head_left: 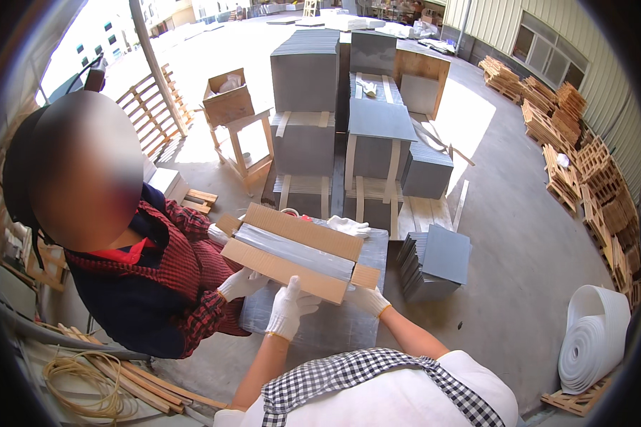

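Observation:
An open cardboard box (292, 251) is held tilted above a grey slab-like work surface (327, 326). Its flaps are folded outward, and something wrapped in clear plastic (292, 250) shows inside. My left hand (289, 311), in a white glove, grips the box's near side with the thumb up. At the right end, under a small flap, my right hand (369, 300), also gloved, holds on with its fingers partly hidden. A co-worker's gloved hand (243, 283) supports the left near corner; their other hand (219, 233) is at the far left end.
The co-worker (121, 263) stands close on my left. Behind the table rise stacks of grey slabs (305, 78); more slabs (438, 260) lean at the right. A white glove (349, 227) lies beyond the box. A foam roll (595, 338) and pallets (598, 192) line the right side.

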The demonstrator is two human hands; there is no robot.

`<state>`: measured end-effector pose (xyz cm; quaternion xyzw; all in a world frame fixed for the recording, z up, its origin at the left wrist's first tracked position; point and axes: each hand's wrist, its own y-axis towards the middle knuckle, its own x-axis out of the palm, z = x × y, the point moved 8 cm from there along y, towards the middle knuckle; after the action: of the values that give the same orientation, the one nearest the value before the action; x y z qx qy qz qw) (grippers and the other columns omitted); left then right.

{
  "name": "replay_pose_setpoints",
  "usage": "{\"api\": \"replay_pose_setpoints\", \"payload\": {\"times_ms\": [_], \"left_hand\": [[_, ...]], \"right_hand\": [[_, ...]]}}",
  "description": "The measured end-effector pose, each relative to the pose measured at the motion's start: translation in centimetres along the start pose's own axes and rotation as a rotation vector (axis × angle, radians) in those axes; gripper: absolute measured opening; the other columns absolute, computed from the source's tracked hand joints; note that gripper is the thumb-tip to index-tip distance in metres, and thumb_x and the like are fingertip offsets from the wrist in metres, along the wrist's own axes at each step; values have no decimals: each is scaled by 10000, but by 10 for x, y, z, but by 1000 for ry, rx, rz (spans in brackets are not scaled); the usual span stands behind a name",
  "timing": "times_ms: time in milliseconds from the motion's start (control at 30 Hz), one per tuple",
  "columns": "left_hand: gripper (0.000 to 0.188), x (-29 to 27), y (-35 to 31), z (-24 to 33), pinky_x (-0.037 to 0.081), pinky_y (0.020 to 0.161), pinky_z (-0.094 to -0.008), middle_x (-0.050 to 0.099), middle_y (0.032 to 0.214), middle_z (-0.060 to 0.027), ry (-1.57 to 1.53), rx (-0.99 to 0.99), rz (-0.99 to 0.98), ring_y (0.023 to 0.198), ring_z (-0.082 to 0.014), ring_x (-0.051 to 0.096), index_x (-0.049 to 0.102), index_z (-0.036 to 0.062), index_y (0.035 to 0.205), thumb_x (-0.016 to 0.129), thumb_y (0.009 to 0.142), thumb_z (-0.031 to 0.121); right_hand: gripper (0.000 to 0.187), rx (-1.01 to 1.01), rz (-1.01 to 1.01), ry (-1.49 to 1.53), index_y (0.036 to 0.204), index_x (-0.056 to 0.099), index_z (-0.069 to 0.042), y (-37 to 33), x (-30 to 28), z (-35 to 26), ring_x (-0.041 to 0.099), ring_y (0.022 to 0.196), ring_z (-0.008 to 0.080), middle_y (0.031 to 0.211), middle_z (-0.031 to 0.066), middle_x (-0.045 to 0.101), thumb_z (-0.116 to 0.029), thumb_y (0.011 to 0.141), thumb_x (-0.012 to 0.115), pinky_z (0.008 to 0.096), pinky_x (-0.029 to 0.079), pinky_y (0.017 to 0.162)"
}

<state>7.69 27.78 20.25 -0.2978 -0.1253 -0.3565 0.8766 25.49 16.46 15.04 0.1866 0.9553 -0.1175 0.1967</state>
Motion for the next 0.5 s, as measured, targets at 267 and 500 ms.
{"api": "replay_pose_setpoints", "payload": {"times_ms": [267, 500], "left_hand": [[408, -9, 12, 7, 596, 597, -444, 688, 995, -164, -95, 104, 319, 771, -302, 715, 583, -40, 1199, 673, 939, 262], [350, -11, 23, 3, 571, 511, -413, 691, 942, -133, -119, 135, 291, 710, -275, 701, 616, -33, 1133, 697, 925, 237]], "right_hand": [[400, 213, -144, 847, 1358, 551, -26, -10, -23, -6, 613, 1064, 150, 1246, 38, 646, -95, 970, 615, 290, 504, 908], [692, 59, -154, 825, 1510, 417, -96, 14, -16, 9, 478, 1313, 143, 1465, 18, 508, -501, 975, 588, 297, 390, 1057]]}}
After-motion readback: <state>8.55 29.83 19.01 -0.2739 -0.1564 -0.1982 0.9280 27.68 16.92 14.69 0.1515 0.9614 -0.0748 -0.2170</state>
